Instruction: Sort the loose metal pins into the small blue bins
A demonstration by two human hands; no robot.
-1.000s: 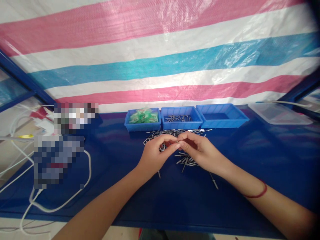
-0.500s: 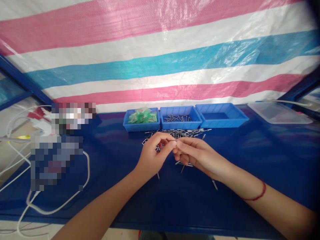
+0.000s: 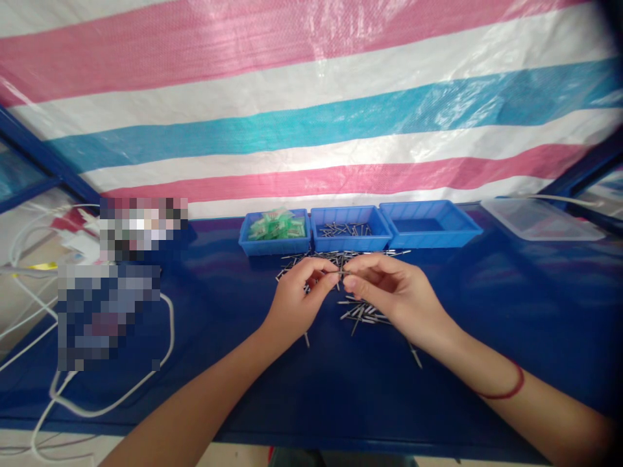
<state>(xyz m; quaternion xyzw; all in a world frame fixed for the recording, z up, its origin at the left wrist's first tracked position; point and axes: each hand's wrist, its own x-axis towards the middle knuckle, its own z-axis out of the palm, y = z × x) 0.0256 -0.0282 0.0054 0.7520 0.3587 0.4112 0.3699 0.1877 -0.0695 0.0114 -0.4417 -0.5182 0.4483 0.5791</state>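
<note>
My left hand (image 3: 299, 295) pinches one end of a thin metal pop rivet (image 3: 342, 272) between thumb and forefinger. On the other side, my right hand (image 3: 409, 295) has its thumb and fingertips closed around the rivet's opposite end, so only a short middle stretch shows. Both hands hover over a loose pile of pop rivets (image 3: 366, 314) on the blue table (image 3: 311, 402). More of the pile spreads behind my fingers, partly hidden by them. A single rivet (image 3: 415, 354) lies apart under my right wrist, and another (image 3: 306, 338) by my left.
Three blue bins stand along the back: one with green-printed packets (image 3: 277, 225), one with rivets (image 3: 346, 229), and a wider bin (image 3: 431, 225) at right. A clear plastic lid (image 3: 540, 219) lies far right. White cables (image 3: 170, 331) loop across the left side.
My right hand has turned and its curled lower fingers have lifted, uncovering rivets on the table beneath. The rivet now shows between my hands. My left hand stays nearly still.
</note>
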